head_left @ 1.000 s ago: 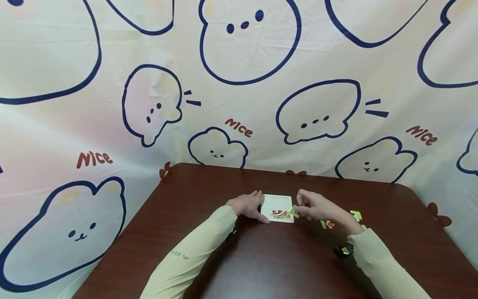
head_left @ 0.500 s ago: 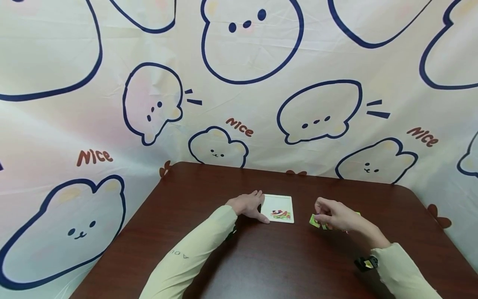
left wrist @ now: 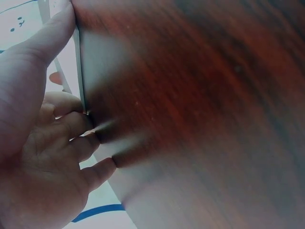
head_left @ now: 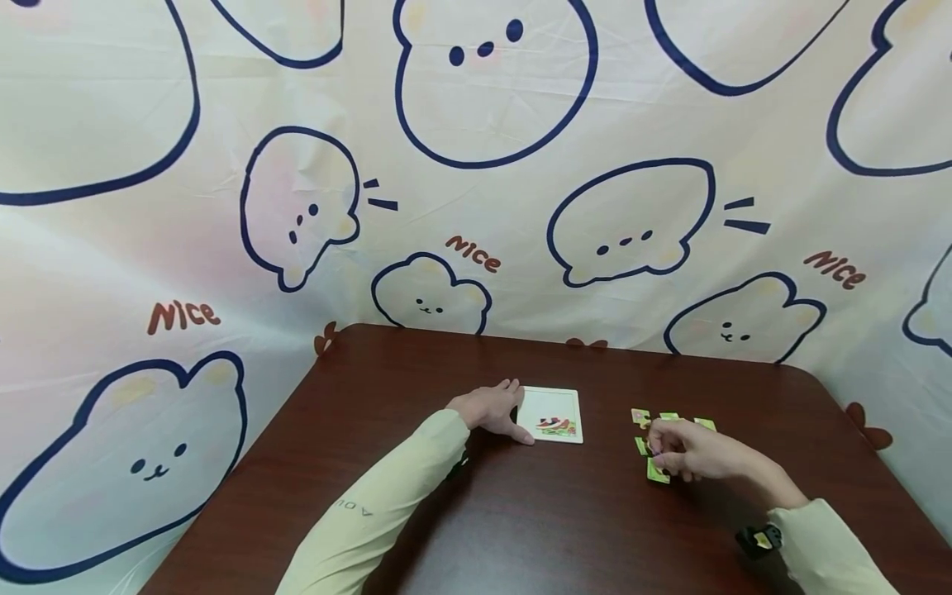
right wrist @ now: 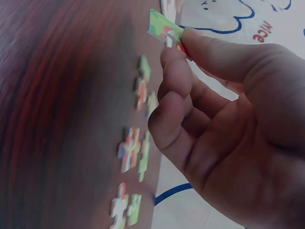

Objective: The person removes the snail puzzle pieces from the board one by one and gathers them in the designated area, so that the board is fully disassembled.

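Observation:
My left hand (head_left: 489, 406) rests at the left side of a white puzzle board (head_left: 546, 405), fingers at the far part and thumb at the near corner. In the left wrist view its fingertips (left wrist: 108, 164) touch the brown tabletop beside the board's edge. Colourful fitted pieces (head_left: 558, 426) lie in the board's near right corner. My right hand (head_left: 692, 450) is right of the board and pinches a green jigsaw piece (right wrist: 162, 26) between thumb and index finger. The hand partly covers the loose pieces around it.
Several loose jigsaw pieces (right wrist: 129, 149) lie spread on the dark brown table (head_left: 521, 512) near my right hand, among them a pinkish one (head_left: 640, 417) farther back. A patterned cloth (head_left: 446, 198) hangs behind the table.
My right hand has moved from the board's right edge rightward and nearer to me, carrying the green jigsaw piece, uncovering loose pieces behind it. My left hand and the board stay put.

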`<state>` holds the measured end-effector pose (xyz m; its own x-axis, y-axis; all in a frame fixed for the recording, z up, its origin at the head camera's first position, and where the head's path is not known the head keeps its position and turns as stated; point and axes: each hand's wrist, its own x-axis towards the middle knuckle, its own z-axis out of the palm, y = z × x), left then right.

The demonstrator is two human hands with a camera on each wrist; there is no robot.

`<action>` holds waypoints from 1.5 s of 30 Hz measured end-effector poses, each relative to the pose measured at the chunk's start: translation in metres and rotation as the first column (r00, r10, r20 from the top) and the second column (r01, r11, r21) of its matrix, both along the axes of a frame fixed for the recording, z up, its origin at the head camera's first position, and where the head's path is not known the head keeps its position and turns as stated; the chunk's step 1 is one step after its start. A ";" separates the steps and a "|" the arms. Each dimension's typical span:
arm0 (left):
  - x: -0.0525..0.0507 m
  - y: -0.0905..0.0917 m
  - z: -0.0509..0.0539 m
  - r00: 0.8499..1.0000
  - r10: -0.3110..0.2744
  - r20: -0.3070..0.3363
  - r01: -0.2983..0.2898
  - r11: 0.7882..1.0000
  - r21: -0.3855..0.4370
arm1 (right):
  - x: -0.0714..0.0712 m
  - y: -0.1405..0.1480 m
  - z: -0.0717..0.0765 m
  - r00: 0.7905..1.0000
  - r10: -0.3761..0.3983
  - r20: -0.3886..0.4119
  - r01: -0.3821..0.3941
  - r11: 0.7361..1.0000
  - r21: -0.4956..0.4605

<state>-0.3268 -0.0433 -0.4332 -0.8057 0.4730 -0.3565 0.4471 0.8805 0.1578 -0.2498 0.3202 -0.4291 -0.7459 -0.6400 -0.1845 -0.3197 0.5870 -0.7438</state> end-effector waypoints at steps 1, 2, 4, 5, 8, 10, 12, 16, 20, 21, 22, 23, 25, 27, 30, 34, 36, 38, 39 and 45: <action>0.000 0.000 0.000 1.000 0.000 -0.002 0.000 1.000 -0.003 | 0.000 0.001 -0.002 1.000 0.002 0.001 -0.002 1.000 0.005; 0.000 0.000 0.000 1.000 -0.002 -0.003 0.002 1.000 -0.005 | 0.000 0.003 -0.003 1.000 0.004 0.002 -0.004 1.000 0.013; 0.001 -0.001 0.000 1.000 -0.005 -0.008 0.005 1.000 -0.008 | -0.001 0.005 -0.007 1.000 0.006 0.002 -0.006 1.000 0.027; 0.001 0.000 0.001 1.000 -0.008 -0.008 0.008 1.000 -0.008 | 0.000 0.005 -0.009 1.000 0.005 0.003 -0.005 0.999 0.036; 0.000 0.000 0.001 1.000 -0.015 -0.005 0.015 1.000 -0.002 | 0.000 0.006 -0.013 1.000 -0.005 -0.009 0.005 0.998 0.065; 0.000 0.000 0.001 1.000 -0.017 -0.004 0.017 1.000 0.004 | 0.000 0.004 -0.014 1.000 -0.020 -0.020 0.021 0.996 0.084; 0.000 0.001 0.001 1.000 -0.017 -0.005 0.017 1.000 0.007 | 0.000 0.002 -0.014 0.999 -0.042 -0.026 0.045 0.993 0.109; -0.001 0.001 0.003 1.000 -0.013 -0.010 0.013 1.000 0.007 | 0.000 -0.003 -0.012 0.995 -0.102 -0.023 0.104 0.982 0.158; -0.001 0.001 0.002 1.000 -0.011 -0.013 0.012 1.000 0.009 | 0.000 -0.005 -0.010 0.992 -0.129 -0.015 0.129 0.974 0.188; -0.001 0.001 0.002 1.000 -0.014 -0.013 0.015 1.000 0.008 | 0.000 -0.005 -0.009 0.992 -0.126 -0.013 0.126 0.973 0.195; -0.001 0.001 0.001 1.000 -0.016 -0.013 0.016 1.000 0.010 | 0.001 -0.005 -0.008 0.993 -0.119 -0.013 0.119 0.973 0.197; -0.001 0.001 0.001 1.000 -0.018 -0.013 0.018 1.000 0.011 | 0.000 -0.005 -0.007 0.993 -0.113 -0.013 0.114 0.974 0.196; -0.001 0.001 -0.001 1.000 -0.022 -0.012 0.022 1.000 0.011 | 0.000 -0.005 -0.004 0.995 -0.095 -0.023 0.098 0.976 0.193; -0.001 0.001 -0.001 1.000 -0.020 -0.011 0.020 1.000 0.010 | -0.002 -0.007 0.001 0.996 -0.079 -0.052 0.087 0.977 0.193; -0.001 0.000 -0.002 1.000 -0.017 -0.014 0.017 1.000 0.005 | -0.007 -0.011 0.007 0.992 -0.063 -0.107 0.084 0.975 0.207; -0.001 0.000 -0.002 1.000 -0.021 -0.014 0.021 1.000 0.006 | -0.011 -0.018 0.013 0.988 -0.065 -0.139 0.093 0.972 0.214; -0.001 0.000 -0.002 1.000 -0.021 -0.012 0.021 1.000 0.009 | -0.013 -0.022 0.015 0.987 -0.061 -0.150 0.092 0.973 0.213; 0.000 -0.001 -0.002 1.000 -0.019 -0.013 0.019 1.000 0.012 | -0.015 -0.028 0.017 0.984 -0.059 -0.165 0.095 0.971 0.219; 0.000 -0.001 -0.002 1.000 -0.018 -0.014 0.018 1.000 0.013 | -0.015 -0.031 0.018 0.983 -0.057 -0.172 0.095 0.971 0.220; 0.003 -0.003 0.001 1.000 -0.001 -0.002 0.001 0.999 0.038 | -0.023 -0.052 0.023 0.975 -0.079 -0.208 0.119 0.975 0.188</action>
